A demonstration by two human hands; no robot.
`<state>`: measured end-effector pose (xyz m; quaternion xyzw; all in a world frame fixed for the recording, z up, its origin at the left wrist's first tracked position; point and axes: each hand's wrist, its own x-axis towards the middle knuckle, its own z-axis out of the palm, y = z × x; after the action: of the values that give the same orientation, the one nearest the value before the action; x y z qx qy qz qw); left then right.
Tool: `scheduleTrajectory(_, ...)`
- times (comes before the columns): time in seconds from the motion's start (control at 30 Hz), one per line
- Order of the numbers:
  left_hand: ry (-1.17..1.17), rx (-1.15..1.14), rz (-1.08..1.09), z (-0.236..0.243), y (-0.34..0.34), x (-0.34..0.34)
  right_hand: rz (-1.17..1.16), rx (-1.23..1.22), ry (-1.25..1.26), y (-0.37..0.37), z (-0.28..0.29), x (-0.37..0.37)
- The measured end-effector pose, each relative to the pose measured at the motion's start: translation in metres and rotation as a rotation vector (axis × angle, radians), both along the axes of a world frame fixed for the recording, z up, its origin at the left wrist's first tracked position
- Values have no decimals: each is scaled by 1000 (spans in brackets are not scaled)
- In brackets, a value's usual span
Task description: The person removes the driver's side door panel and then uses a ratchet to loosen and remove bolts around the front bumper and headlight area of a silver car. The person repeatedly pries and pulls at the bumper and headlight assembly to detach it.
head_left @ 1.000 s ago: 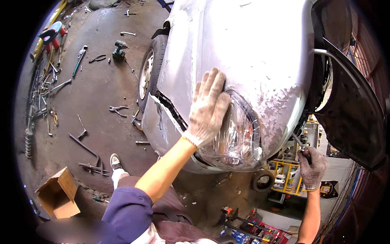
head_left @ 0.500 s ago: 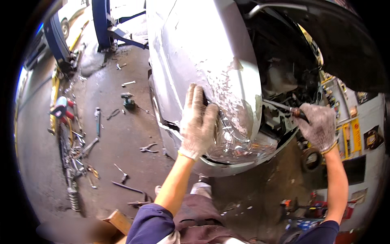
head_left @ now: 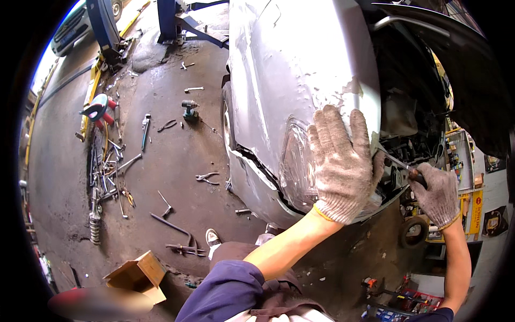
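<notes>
2 gloved hands work at the front corner of a silver car (head_left: pixel 300 64). The left hand (head_left: pixel 342 163) lies flat and spread over the headlight (head_left: pixel 296 161), pressing it without gripping. The right hand (head_left: pixel 437 194) is clenched round a screwdriver (head_left: pixel 398 162), its shaft aimed into the gap beside the lamp, under the raised bonnet (head_left: pixel 456 59). The step in hand looks like freeing the lamp; the next move likely calls for steady bracing while the tip finds its fastener. The lens is clear but cloudy, and the paint above it is chipped. Loose tools (head_left: pixel 115 166) litter the floor.
</notes>
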<state>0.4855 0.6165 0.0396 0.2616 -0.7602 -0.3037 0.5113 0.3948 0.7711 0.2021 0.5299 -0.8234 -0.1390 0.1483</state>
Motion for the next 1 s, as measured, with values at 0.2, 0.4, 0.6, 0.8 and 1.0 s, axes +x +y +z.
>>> scheduleTrajectory(0.2, 8, 44, -17, 0, 2, 0, -47, 9, -98, -2, 0, -3)
scheduleTrajectory(0.4, -63, 45, 51, 5, 4, 3, 16, 49, -67, 7, -2, -18)
scheduleTrajectory(0.6, -44, 25, 17, 2, -4, 5, -113, 26, -136, -4, 4, -6)
scheduleTrajectory(0.8, 5, -3, 15, 1, -2, 0, -81, -106, -101, 2, 0, 4)
scheduleTrajectory(1.0, -18, -19, 13, -5, -1, 0, -87, -88, -142, 2, -1, 12)
